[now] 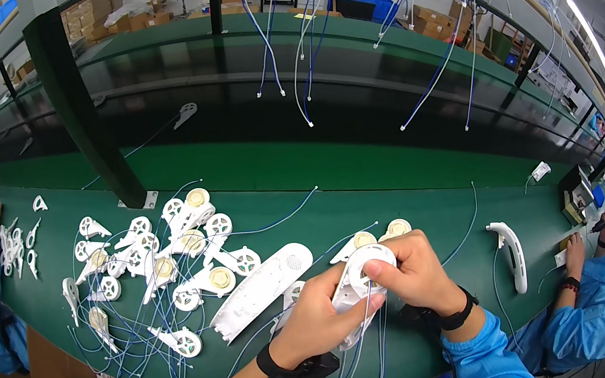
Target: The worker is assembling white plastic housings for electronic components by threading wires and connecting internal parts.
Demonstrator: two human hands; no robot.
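Near the bench's front edge, my left hand point(321, 319) and my right hand point(417, 275) both grip a white plastic housing point(356, 285) with a round ring-shaped end. My right thumb presses at the ring's centre, and the left fingers close round the housing's lower side. Thin blue and white wires hang from it past the bench edge. Just beyond my hands lie white parts with cream round discs point(363, 239). A long white shell point(263, 292) with a perforated round end rests to the left of my hands. The inside of the held housing is mostly hidden by my fingers.
A heap of wired white parts point(165, 270) spreads over the green bench point(432, 208) at left. A curved white piece point(516, 258) lies at right. Co-workers in blue sleeves point(592, 317) sit at both sides. A dark post point(80, 105) stands behind the heap; wires point(303, 94) hang overhead.
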